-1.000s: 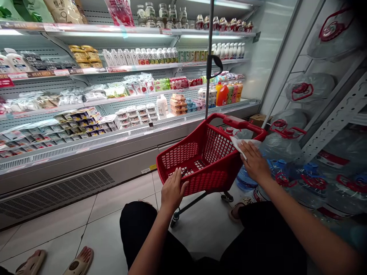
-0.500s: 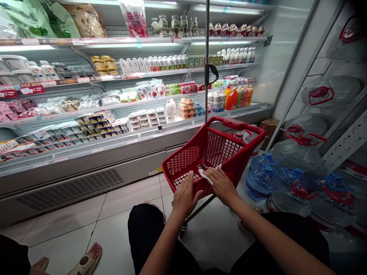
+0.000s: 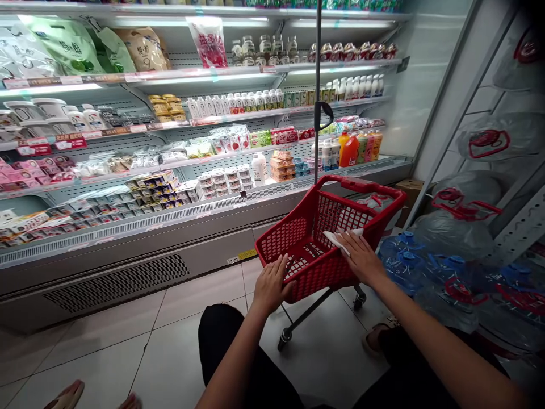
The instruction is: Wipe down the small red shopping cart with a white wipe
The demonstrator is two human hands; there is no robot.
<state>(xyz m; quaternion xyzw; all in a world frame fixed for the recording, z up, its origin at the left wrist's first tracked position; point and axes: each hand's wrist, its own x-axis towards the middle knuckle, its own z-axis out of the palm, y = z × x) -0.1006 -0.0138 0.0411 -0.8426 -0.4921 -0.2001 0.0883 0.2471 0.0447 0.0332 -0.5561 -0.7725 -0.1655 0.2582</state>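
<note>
A small red plastic shopping cart stands before my knees. My left hand holds its near left rim, fingers over the edge and thumb on the outer side. Under the fingers of my right hand is a white cloth, pressed along the cart's upper side rim; it may be a tissue, I cannot tell. The right fingers lie fairly straight over the cloth and the rim. Inside the basket the slatted bottom shows.
A refrigerated shelf unit with dairy packs and bottles runs behind the cart. Large water bottles crowd the right side. A dark upright pole with a handle stands before the shelves. Another person's foot shows at lower left.
My right hand has slid the white cloth along the rim, away from my left hand. The left hand stays on the near rim. The view has shifted slightly, and the other person's feet are lower in it.
</note>
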